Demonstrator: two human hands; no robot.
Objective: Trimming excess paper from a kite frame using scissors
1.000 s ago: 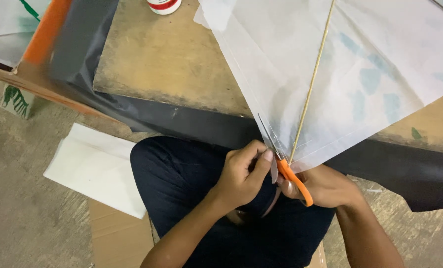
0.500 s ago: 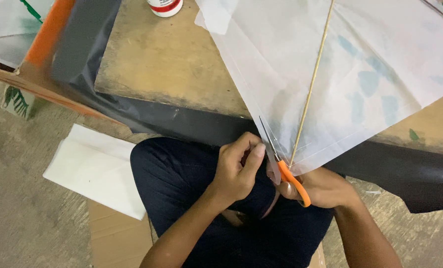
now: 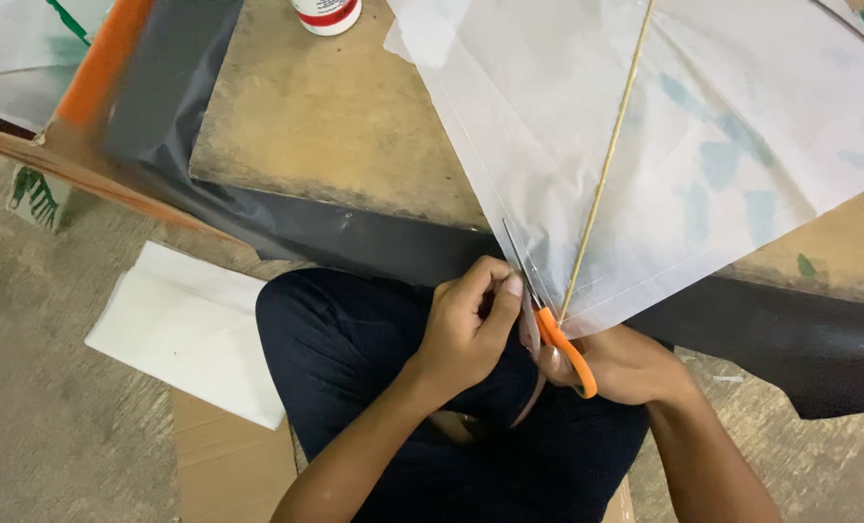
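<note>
A white translucent paper kite (image 3: 703, 155) with a thin bamboo spine (image 3: 606, 165) lies on a low wooden board (image 3: 325, 126), its bottom tip hanging over the near edge. My right hand (image 3: 621, 363) grips orange-handled scissors (image 3: 548, 320), whose blades point up along the kite's lower left edge beside the spine. My left hand (image 3: 466, 324) pinches the paper at the kite's tip, thumb and fingers closed right next to the blades. My dark-trousered legs (image 3: 374, 358) are below both hands.
A white and red glue bottle (image 3: 327, 14) stands at the board's far edge. Black sheet (image 3: 354, 232) drapes over the board's front. A folded white paper (image 3: 190, 329) lies on the concrete floor at left, cardboard (image 3: 229, 465) under me. An orange strip (image 3: 103, 58) runs at upper left.
My left hand has shifted slightly up toward the kite's tip and closed tighter on the paper. The scissors stay at the same edge, hardly moved.
</note>
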